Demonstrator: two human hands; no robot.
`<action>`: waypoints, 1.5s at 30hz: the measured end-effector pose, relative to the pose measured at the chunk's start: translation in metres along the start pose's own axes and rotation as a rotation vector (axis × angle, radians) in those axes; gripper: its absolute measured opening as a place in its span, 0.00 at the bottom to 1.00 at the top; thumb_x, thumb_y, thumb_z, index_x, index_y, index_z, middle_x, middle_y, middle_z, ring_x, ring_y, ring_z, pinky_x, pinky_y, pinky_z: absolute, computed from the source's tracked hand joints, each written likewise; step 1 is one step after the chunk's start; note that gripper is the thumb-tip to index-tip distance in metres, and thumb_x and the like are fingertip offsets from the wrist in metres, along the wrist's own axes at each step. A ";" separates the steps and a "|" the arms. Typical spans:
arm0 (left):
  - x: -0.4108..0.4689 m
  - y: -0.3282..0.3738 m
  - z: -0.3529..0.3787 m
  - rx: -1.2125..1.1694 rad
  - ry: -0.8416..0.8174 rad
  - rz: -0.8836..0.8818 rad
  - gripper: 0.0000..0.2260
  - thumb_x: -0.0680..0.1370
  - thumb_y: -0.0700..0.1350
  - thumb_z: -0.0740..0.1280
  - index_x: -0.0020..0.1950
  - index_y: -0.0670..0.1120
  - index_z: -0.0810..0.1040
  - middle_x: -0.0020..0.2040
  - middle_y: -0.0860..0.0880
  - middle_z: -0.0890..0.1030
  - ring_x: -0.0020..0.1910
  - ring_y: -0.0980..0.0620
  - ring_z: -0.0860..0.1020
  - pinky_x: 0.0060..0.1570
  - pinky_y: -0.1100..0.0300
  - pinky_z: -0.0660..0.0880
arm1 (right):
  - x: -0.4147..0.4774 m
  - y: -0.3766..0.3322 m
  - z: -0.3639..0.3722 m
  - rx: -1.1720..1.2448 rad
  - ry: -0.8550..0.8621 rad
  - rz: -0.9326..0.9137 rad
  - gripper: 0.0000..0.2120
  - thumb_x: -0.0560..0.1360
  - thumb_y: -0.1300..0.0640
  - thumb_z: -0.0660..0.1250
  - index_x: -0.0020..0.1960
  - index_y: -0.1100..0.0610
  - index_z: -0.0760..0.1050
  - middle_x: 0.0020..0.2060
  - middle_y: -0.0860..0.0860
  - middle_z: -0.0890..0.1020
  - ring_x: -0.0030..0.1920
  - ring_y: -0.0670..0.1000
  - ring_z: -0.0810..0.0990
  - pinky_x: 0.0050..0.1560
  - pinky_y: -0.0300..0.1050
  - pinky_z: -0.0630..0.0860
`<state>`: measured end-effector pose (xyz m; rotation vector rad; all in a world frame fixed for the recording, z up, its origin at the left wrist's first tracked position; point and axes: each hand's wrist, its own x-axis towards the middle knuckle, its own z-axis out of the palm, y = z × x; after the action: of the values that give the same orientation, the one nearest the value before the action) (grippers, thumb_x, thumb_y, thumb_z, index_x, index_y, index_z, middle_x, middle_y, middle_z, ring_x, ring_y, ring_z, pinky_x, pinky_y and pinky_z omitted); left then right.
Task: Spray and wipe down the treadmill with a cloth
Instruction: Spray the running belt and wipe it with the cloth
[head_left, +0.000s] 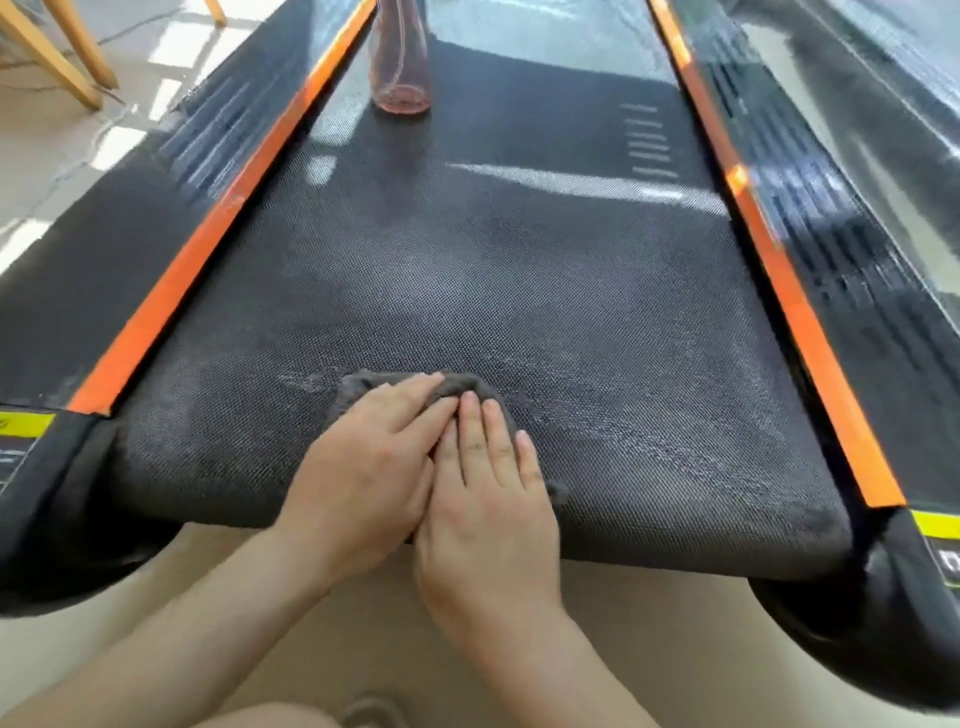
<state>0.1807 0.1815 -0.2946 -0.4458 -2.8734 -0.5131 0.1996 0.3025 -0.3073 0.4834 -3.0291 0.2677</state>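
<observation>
Two hands were seen nearest, the left hand (363, 467) and the right hand (488, 499) laid flat side by side, fingers straight, pressed on one grey cloth (363, 384) at the near end of the treadmill (519, 291) belt. The wiping step was judged in hand; a firm push up the belt toward the one pink spray bottle (399, 67), stood upright well ahead, was judged to be called for next. Two orange side strips (197, 249) were counted.
</observation>
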 end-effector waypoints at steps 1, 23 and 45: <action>0.009 0.014 0.008 0.003 -0.037 0.044 0.22 0.75 0.43 0.55 0.63 0.38 0.79 0.65 0.40 0.77 0.64 0.41 0.77 0.67 0.49 0.70 | -0.009 0.016 0.000 0.010 0.078 0.066 0.27 0.78 0.53 0.52 0.71 0.62 0.72 0.72 0.58 0.72 0.73 0.58 0.68 0.72 0.58 0.66; 0.130 0.054 0.037 0.293 -0.316 0.417 0.30 0.75 0.55 0.43 0.74 0.53 0.70 0.77 0.50 0.64 0.74 0.48 0.66 0.66 0.49 0.68 | 0.027 0.108 -0.012 0.039 0.057 0.320 0.29 0.81 0.52 0.48 0.78 0.65 0.56 0.78 0.63 0.56 0.80 0.59 0.50 0.77 0.55 0.39; 0.182 0.090 0.060 0.071 -0.185 0.346 0.21 0.73 0.56 0.69 0.65 0.54 0.78 0.67 0.48 0.71 0.66 0.44 0.65 0.66 0.50 0.63 | 0.101 0.263 -0.097 0.445 -0.189 0.307 0.36 0.73 0.53 0.75 0.76 0.53 0.64 0.62 0.54 0.77 0.58 0.51 0.78 0.62 0.40 0.69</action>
<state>0.0315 0.3312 -0.2798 -1.0005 -2.8787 -0.3229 0.0243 0.5356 -0.2451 0.0553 -3.2151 0.9774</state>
